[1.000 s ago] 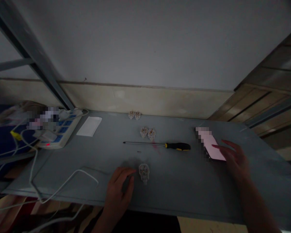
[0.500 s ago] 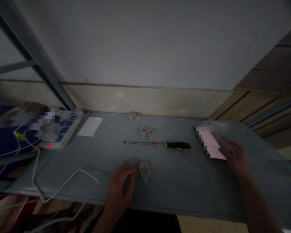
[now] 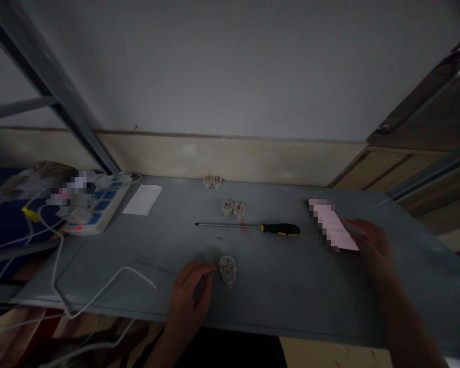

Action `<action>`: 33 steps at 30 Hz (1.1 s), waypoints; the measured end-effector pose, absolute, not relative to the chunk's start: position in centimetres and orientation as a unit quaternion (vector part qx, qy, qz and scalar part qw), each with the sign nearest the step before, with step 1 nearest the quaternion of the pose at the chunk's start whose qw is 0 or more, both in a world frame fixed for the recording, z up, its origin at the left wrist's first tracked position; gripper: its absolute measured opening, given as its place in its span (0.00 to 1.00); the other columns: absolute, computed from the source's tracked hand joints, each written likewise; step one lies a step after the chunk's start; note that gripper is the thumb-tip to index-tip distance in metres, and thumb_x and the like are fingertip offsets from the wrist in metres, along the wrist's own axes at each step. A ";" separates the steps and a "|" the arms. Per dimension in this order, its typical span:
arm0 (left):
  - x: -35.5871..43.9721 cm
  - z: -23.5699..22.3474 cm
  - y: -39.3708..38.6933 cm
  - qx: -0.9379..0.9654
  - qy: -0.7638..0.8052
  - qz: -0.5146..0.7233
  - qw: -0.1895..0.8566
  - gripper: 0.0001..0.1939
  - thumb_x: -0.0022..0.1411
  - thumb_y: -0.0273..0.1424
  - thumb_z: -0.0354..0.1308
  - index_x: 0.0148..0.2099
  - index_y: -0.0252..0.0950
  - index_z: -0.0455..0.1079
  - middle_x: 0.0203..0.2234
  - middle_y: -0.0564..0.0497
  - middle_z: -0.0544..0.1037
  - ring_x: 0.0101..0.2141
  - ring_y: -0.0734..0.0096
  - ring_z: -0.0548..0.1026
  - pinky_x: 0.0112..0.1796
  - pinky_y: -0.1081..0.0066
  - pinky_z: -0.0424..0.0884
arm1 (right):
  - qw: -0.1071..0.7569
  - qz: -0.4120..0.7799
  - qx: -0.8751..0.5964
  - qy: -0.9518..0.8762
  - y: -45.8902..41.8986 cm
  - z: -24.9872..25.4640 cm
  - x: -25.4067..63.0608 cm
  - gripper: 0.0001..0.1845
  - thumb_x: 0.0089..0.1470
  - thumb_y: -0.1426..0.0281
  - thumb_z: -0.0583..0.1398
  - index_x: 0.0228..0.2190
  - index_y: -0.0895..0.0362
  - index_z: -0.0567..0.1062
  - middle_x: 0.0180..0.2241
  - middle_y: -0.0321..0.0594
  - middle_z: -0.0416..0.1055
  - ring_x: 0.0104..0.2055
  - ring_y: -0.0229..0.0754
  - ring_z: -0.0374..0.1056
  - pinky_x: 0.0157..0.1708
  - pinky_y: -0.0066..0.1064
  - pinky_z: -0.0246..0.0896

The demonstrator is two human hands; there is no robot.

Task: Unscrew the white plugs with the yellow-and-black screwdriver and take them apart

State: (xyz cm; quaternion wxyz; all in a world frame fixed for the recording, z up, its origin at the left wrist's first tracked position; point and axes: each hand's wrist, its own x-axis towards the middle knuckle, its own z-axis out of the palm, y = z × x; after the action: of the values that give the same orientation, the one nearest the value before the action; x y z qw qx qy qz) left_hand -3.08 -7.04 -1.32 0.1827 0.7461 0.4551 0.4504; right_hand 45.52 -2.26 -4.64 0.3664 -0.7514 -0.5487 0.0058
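My left hand (image 3: 189, 294) rests at the front of the grey table with fingers curled and a gap between thumb and forefinger. Just beyond its fingertips lies a pale plug body (image 3: 227, 270) with metal parts inside. My right hand (image 3: 373, 248) is at the right edge of a pink sheet (image 3: 339, 232), fingers stretched and apart, the thumb side near its corner. Between the hands lies a screwdriver (image 3: 279, 229) with a black and yellow handle, its shaft pointing left. A tiny dark piece, perhaps a screw (image 3: 220, 237), lies below the shaft.
Two plug bodies (image 3: 233, 208) lie behind the screwdriver, and two more (image 3: 212, 181) stand by the wall. White paper (image 3: 142, 200) lies left, near a power strip (image 3: 99, 214) with a red light. A white cable (image 3: 126, 268) loops over the table's left front.
My right hand has shifted slightly at the pink sheet's edge, and the sheet's near corner has moved a little. My left hand stays beside the plug body.
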 end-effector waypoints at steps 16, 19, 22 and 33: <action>-2.8 -1.3 -7.1 0.737 0.460 0.458 0.189 0.09 0.66 0.23 0.55 0.44 0.39 0.74 0.35 0.48 0.79 0.36 0.66 0.79 0.38 0.70 0.77 | 0.312 0.079 -0.726 -0.607 -2.0 -4.7 45.5 0.38 0.48 0.52 0.58 0.60 0.49 0.65 0.63 0.44 0.54 0.68 0.60 0.49 0.68 0.51 0.42; -2.9 -1.6 -7.1 0.739 0.460 0.454 0.190 0.10 0.66 0.23 0.54 0.45 0.39 0.74 0.35 0.48 0.79 0.37 0.66 0.79 0.39 0.69 0.77 | 0.326 0.070 -0.728 -0.599 -1.9 -4.4 45.5 0.39 0.49 0.51 0.56 0.61 0.50 0.63 0.62 0.46 0.57 0.67 0.60 0.50 0.67 0.51 0.45; -3.1 -1.7 -7.1 0.745 0.455 0.451 0.187 0.11 0.66 0.23 0.54 0.46 0.40 0.73 0.36 0.48 0.79 0.37 0.67 0.79 0.40 0.70 0.77 | 0.345 0.051 -0.735 -0.581 -1.9 -4.2 45.3 0.37 0.54 0.49 0.52 0.60 0.52 0.63 0.60 0.48 0.60 0.66 0.59 0.51 0.66 0.51 0.46; -3.1 -1.6 -7.0 0.745 0.453 0.452 0.189 0.11 0.66 0.23 0.55 0.47 0.40 0.74 0.36 0.49 0.79 0.38 0.68 0.79 0.41 0.71 0.77 | 0.324 0.012 -0.751 -0.575 -2.0 -4.9 45.0 0.33 0.59 0.45 0.45 0.50 0.51 0.73 0.61 0.43 0.58 0.66 0.51 0.53 0.66 0.45 0.47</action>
State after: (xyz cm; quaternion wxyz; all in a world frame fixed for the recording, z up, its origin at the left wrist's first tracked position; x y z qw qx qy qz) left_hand -3.09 -6.98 -1.63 0.1886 0.7454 0.4525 0.4518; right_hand 44.98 -2.00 -4.91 0.3243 -0.7510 -0.5751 0.0117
